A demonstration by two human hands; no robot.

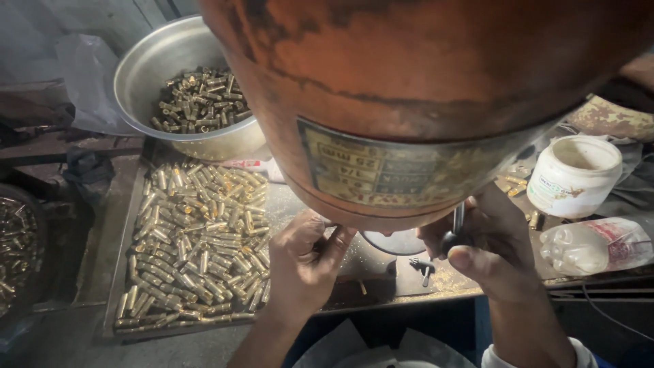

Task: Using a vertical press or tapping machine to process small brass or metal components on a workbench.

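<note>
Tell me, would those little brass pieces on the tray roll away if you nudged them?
Probably: the brass pieces look like short, smooth cylinders lying on their sides, so they would likely roll. The tray has a raised edge that should stop them. As metal, likely stiff.

A dark lever handle stands upright at lower centre-right, under the rusty orange machine housing. Small brass pieces lie heaped at lower left.

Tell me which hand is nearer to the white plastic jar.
Right. The right hand grips a dark handle just below and left of the white plastic jar; the left hand is much farther left, beside the loose brass pieces.
</note>
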